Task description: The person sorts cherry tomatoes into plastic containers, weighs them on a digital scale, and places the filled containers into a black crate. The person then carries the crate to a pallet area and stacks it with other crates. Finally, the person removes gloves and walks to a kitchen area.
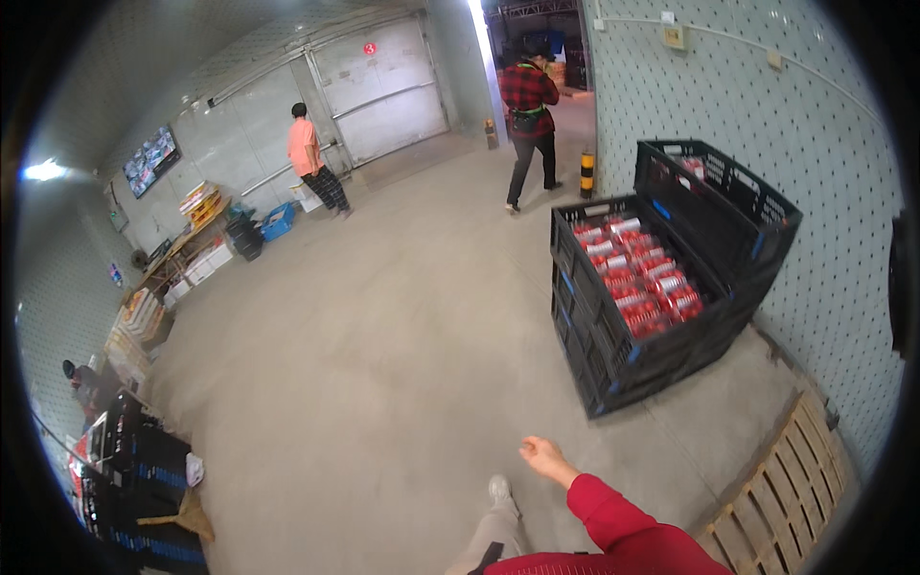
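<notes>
My right hand (548,459) swings out over the concrete floor, its red sleeve coming in from the lower edge. Its fingers look loosely curled together, and nothing shows in them. My left hand is out of the picture. Nearest to the right hand, but apart from it, stands a stack of black plastic crates (613,369). Clear packs of red fruit (637,273) fill the top of the near stack. Another black crate (719,206) rises behind it, with a few red packs inside.
A wooden pallet (781,484) lies at lower right by the wall. Black boxes (144,470) are stacked at lower left, near a crouching person. One person (529,115) walks by the doorway; another (311,158) is near the sliding door (379,91). A striped post (586,175) flanks the doorway.
</notes>
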{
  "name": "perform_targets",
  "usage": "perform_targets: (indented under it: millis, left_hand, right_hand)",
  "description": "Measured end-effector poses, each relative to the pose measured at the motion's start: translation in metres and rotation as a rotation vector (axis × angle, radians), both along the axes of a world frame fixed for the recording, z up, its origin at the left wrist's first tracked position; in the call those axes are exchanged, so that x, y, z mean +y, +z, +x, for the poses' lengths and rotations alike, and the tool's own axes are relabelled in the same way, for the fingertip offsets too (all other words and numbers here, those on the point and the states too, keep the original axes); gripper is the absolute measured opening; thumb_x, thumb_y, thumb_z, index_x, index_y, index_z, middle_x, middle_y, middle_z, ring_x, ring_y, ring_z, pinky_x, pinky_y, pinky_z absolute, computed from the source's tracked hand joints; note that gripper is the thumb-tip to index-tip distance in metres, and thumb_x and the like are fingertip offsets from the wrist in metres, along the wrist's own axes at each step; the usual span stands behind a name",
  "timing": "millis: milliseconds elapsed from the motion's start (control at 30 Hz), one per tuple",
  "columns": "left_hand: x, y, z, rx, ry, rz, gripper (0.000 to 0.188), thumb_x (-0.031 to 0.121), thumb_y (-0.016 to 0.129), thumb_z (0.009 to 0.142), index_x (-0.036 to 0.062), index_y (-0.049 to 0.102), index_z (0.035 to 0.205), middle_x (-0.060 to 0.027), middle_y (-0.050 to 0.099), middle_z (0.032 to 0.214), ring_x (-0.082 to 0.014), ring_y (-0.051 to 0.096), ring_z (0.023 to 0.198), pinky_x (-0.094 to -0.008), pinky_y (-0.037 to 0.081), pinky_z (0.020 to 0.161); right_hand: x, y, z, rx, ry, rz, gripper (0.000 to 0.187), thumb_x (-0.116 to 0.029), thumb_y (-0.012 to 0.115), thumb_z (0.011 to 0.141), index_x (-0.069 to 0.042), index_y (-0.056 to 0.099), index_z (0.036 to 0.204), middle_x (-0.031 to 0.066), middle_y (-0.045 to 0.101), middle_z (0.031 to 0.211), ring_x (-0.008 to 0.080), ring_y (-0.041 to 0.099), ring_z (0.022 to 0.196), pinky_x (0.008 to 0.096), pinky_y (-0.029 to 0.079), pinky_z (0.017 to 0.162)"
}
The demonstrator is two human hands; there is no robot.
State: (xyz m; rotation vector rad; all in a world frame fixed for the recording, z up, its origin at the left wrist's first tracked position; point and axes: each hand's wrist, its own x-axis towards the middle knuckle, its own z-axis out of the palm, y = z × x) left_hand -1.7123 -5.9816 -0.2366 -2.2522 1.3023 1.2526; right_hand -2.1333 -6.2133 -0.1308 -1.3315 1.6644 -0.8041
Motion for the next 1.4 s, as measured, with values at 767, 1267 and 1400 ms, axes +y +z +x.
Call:
perform_targets:
  millis: [767, 1267, 1400]
  left_hand:
    - [-1.048, -0.002, -0.269, 0.523, -0.553, -0.212, 0.039, 0.033, 0.06, 0.086, 0.0025, 0.062, 0.11, -0.0122, 0.064, 0.102, -0.0213, 0.058, 0.094, -0.0352, 0.045, 0.084]
    - [-1.654, -0.027, -0.437, 0.028, -0.488, -0.359, 0.038, 0.035, 0.053, 0.09, 0.0054, 0.062, 0.112, -0.0186, 0.059, 0.118, -0.0332, 0.053, 0.112, -0.0425, 0.041, 0.097]
    - [-1.893, -0.005, -0.602, 0.581, -0.205, -0.498, 0.042, 0.029, 0.063, 0.08, 0.0009, 0.062, 0.111, -0.0184, 0.066, 0.102, -0.0302, 0.063, 0.098, -0.0369, 0.049, 0.084]
  right_hand:
    - [-0.826, 0.064, -0.148, -0.139, 0.09, 0.06, 0.035, -0.034, 0.059, 0.084, -0.003, 0.064, 0.097, 0.016, 0.067, 0.094, 0.0277, 0.066, 0.082, 0.0371, 0.05, 0.075]
    - [-1.01, -0.148, -0.529, 0.358, -0.343, 0.956, 0.032, -0.027, 0.049, 0.086, -0.009, 0.067, 0.104, 0.017, 0.064, 0.106, 0.0339, 0.061, 0.094, 0.0424, 0.047, 0.084]
    - [-1.125, -0.132, -0.57, 0.234, -0.586, 0.88, 0.03, -0.026, 0.049, 0.085, -0.01, 0.068, 0.102, 0.0161, 0.065, 0.105, 0.0348, 0.061, 0.093, 0.0431, 0.048, 0.084]
